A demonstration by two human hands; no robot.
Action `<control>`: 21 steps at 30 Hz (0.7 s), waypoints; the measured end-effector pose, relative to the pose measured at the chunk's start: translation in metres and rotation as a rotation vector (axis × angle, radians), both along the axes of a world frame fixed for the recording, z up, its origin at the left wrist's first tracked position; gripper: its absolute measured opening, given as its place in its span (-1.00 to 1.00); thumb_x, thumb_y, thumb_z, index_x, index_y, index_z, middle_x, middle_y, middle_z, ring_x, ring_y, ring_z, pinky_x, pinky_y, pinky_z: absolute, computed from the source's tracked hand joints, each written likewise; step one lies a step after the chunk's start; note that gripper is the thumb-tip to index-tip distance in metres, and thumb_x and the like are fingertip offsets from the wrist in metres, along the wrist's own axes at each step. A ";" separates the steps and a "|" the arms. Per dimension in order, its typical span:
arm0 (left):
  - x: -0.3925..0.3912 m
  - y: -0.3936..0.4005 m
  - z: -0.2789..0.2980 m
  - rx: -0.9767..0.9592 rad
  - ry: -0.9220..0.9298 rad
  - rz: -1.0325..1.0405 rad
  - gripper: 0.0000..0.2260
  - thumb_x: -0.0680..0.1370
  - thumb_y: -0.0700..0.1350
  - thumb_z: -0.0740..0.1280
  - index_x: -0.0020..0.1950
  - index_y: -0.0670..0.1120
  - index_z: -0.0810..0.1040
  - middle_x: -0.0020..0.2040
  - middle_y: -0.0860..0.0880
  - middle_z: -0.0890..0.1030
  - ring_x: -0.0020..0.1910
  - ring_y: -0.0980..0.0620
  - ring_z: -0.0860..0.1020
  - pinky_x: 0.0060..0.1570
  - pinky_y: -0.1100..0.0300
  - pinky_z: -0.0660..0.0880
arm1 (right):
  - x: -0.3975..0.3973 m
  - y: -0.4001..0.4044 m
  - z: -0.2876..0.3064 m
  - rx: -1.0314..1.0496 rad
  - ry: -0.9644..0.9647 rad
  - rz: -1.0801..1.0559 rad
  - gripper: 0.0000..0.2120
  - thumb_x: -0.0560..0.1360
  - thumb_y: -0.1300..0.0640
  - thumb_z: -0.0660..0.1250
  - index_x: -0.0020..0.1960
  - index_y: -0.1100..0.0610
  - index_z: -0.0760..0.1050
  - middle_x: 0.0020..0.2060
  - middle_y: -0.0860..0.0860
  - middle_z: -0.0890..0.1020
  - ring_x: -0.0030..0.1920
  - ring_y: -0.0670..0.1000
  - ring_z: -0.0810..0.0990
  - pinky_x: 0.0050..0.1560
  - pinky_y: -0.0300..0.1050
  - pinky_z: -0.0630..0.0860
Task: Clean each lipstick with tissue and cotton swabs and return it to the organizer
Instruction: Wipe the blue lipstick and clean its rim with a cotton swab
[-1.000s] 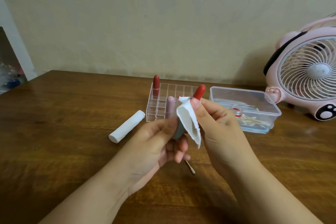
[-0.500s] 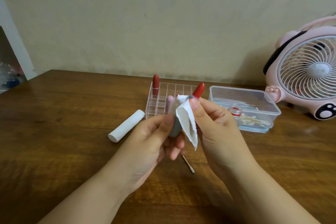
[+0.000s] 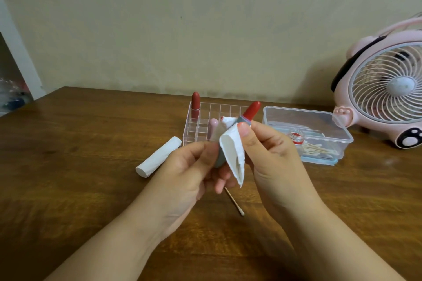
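White tissue roll (image 3: 158, 159) lies on wooden table (image 3: 68, 166), left of clear organizer (image 3: 201, 125) holding one dark red lipstick (image 3: 195, 104) upright at its back-left corner. Left hand (image 3: 189, 166) grips grey-cased lipstick (image 3: 247, 113), red tip tilted up-right. Right hand (image 3: 269, 150) pinches folded tissue (image 3: 233, 155) against the case. Cotton swab (image 3: 235, 202) on table below. Lidded plastic box (image 3: 319, 125), pink fan (image 3: 388, 89) at right.
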State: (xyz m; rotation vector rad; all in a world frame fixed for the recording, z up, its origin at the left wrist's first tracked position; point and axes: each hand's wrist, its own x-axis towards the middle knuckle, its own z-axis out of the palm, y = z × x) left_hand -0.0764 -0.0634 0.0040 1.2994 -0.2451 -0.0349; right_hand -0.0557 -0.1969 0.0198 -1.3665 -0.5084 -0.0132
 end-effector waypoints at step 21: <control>-0.001 0.001 -0.003 0.291 -0.273 0.379 -0.80 0.29 -0.16 0.46 -0.18 0.05 0.53 -0.23 0.18 0.66 -0.20 0.23 0.63 -0.30 0.44 0.49 | 0.003 0.007 -0.008 -0.050 0.043 -0.161 -0.65 0.37 -0.05 0.26 -0.05 0.18 0.62 -0.04 0.24 0.63 0.02 0.21 0.61 0.01 0.05 0.53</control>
